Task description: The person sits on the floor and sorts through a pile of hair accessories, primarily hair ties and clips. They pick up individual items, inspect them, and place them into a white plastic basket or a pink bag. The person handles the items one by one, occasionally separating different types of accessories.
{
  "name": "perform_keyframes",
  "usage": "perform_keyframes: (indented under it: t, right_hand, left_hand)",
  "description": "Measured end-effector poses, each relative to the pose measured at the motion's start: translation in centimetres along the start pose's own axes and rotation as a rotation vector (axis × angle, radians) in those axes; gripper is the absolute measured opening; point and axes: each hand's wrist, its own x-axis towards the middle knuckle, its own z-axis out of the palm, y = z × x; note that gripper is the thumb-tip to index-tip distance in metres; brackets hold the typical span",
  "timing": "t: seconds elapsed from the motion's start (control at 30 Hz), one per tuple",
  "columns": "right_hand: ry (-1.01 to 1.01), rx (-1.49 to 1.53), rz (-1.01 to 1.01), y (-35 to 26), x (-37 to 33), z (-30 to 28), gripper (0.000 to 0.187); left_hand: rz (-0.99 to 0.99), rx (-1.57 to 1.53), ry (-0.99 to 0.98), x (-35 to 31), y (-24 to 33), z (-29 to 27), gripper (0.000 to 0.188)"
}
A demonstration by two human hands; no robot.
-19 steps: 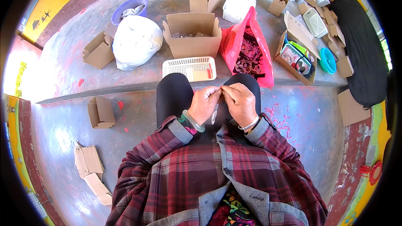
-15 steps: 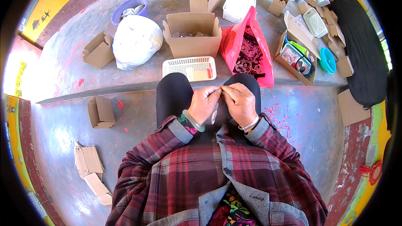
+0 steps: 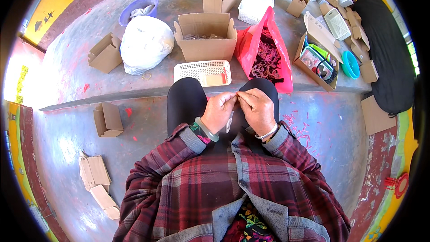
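- The left hand is hovering near the knees, its fingers curling inward and its thumb pressing to the forefinger, so it is looking closed.
- The right hand is facing it, also looking closed, thumb and forefinger pinching.
- The fingertips of both hands are meeting, or almost; from where I am standing, I cannot tell what they are gripping there.
- A pale strip is showing just beside the left hand, between the two wrists; I cannot tell if any finger is holding it.
- Beyond the knees, a white basket is lying on the ledge, a box is standing behind it, and a red bag is gaping at its right.
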Motion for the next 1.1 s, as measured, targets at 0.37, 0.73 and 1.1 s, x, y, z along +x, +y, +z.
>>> perform_keyframes:
  t: [0.37, 0.73, 1.1]
  right_hand:
    - [0.006, 0.0, -0.025, -0.2, 0.1, 0.0, 0.014]
    - [0.006, 0.03, 0.033, -0.3, 0.2, 0.0, 0.014]
    - [-0.054, -0.11, -0.036, -0.1, 0.4, -0.2, 0.008]
  left_hand:
    - [-0.009, -0.038, 0.04, 0.2, -1.2, 0.0, 0.018]
    - [0.014, 0.038, 0.007, 0.2, -0.7, -0.2, 0.023]
    - [0.14, 0.094, 0.032, -0.1, -0.5, 0.0, 0.027]
